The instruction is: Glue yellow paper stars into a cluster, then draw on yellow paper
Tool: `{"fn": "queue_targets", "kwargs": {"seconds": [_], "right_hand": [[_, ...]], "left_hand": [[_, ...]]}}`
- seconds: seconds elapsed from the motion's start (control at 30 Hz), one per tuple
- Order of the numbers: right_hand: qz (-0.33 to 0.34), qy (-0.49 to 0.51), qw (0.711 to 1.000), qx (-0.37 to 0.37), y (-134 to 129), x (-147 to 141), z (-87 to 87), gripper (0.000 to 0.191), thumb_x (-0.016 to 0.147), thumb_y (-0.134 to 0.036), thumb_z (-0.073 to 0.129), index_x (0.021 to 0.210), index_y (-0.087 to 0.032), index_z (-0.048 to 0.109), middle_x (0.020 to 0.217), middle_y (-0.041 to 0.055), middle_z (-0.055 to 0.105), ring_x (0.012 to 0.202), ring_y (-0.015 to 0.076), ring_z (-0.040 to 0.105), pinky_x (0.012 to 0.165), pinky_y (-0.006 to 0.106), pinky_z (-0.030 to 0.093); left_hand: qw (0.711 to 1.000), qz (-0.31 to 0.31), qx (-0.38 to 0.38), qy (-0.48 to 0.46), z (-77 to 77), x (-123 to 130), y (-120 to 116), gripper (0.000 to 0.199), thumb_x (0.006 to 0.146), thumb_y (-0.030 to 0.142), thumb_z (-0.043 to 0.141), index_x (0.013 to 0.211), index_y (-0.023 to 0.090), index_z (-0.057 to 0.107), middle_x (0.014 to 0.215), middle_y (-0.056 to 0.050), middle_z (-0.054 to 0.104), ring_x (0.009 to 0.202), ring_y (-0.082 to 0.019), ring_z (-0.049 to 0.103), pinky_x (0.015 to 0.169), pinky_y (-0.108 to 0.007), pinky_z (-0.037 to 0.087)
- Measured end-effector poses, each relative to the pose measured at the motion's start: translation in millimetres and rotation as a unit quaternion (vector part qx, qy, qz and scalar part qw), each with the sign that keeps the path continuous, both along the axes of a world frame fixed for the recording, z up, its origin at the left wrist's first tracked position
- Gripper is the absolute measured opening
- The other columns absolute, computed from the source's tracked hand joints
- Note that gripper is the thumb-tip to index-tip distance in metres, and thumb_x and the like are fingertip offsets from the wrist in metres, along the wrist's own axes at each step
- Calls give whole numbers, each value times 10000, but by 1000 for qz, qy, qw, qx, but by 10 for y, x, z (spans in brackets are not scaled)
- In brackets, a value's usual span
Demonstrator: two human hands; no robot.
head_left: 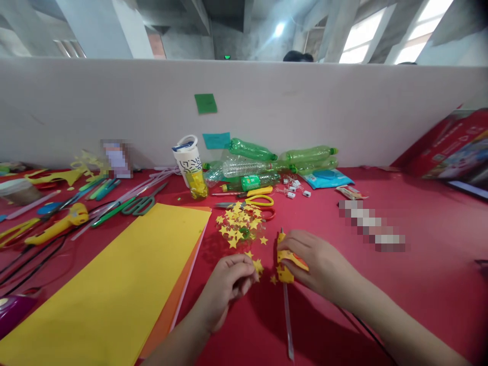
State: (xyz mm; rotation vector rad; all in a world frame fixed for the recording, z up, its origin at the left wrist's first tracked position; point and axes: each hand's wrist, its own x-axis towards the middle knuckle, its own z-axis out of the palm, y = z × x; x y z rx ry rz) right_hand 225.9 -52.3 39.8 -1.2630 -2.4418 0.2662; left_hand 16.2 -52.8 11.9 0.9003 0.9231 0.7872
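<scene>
My right hand (pixel 314 262) is closed around a yellow hot glue gun (pixel 285 272) with an orange trigger, low over or on the red table. A long clear glue stick (pixel 288 325) sticks out of the gun's rear toward me. To the left, my left hand (pixel 231 284) is pinched, with a yellow star (pixel 258 266) at its fingertips. Just beyond lies a heap of yellow stars (pixel 239 221), on and around a clear plastic piece with a green part in it. A loose star (pixel 273 279) rests between my hands.
Yellow paper sheets (pixel 125 274) cover the left front. Behind the stars are yellow-handled scissors (pixel 259 201), a yellow cutter (pixel 260 191), plastic bottles (pixel 253 150) and a white cup (pixel 187 161). Another glue gun (pixel 57 223) lies left; a blue packet (pixel 330 178) sits at the back.
</scene>
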Motion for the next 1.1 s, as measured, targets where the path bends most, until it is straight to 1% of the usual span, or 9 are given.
{"fn": "queue_targets", "kwargs": {"seconds": [0.13,0.3,0.53,0.63,0.7,0.77,0.83,0.93,1.1], "right_hand": [[89,131,987,14,-51,-247,-39,210,885,-139,452,1059,-197,553,990,80,597,926,182,537,819,322,451],[102,221,969,-41,-27,-293,-167,137,864,-150,509,971,-195,583,915,53,604,852,150,566,754,270,474],[108,258,956,-87,-27,-319,-147,98,873,-186,508,898,-191,602,851,48,614,798,142,579,714,261,479],[98,256,958,-84,-28,-306,-107,110,882,-192,492,899,-195,601,860,50,616,804,146,575,720,269,473],[80,243,964,-65,-3,-276,-59,115,882,-190,485,886,-198,599,846,48,613,786,147,569,704,267,463],[58,217,974,-39,45,-236,4,118,877,-187,484,860,-197,600,812,41,606,744,143,561,673,257,447],[37,182,983,-14,105,-198,72,126,873,-194,484,843,-194,606,769,33,601,691,136,550,632,244,429],[10,134,991,4,183,-169,154,130,867,-198,486,854,-200,616,752,22,623,654,125,556,602,225,407],[-38,64,997,-15,244,-217,190,108,839,-196,500,854,-217,604,592,-29,580,500,98,491,507,201,337]], "left_hand": [[999,-29,-14,-34,-44,17,-5,162,711,170,478,556,140,519,385,59,358,358,-42,175,371,-201,67],[993,-63,-45,-88,-66,27,-19,172,699,148,447,535,142,498,378,61,347,336,-38,140,369,-209,72],[983,-98,-84,-134,-55,27,-32,166,691,156,434,526,161,454,386,66,328,333,-45,135,372,-215,89],[993,-97,-21,-65,-37,7,-18,198,747,204,433,574,152,514,385,69,326,349,-55,162,388,-215,114],[994,-38,87,48,-19,-18,-5,201,786,252,461,639,148,553,436,58,371,399,-67,251,421,-209,170],[962,45,200,178,-9,-45,3,175,804,289,488,730,158,579,524,46,414,474,-84,322,466,-210,222],[925,96,255,266,-18,-59,-3,182,820,314,479,860,181,598,567,50,404,503,-97,340,488,-217,246],[910,85,253,319,-60,-33,-43,327,828,322,458,1113,204,563,527,71,346,476,-110,342,484,-221,253],[921,43,227,313,-127,63,-135,629,814,288,477,1392,176,257,532,71,413,483,-122,392,468,-224,254]]}}
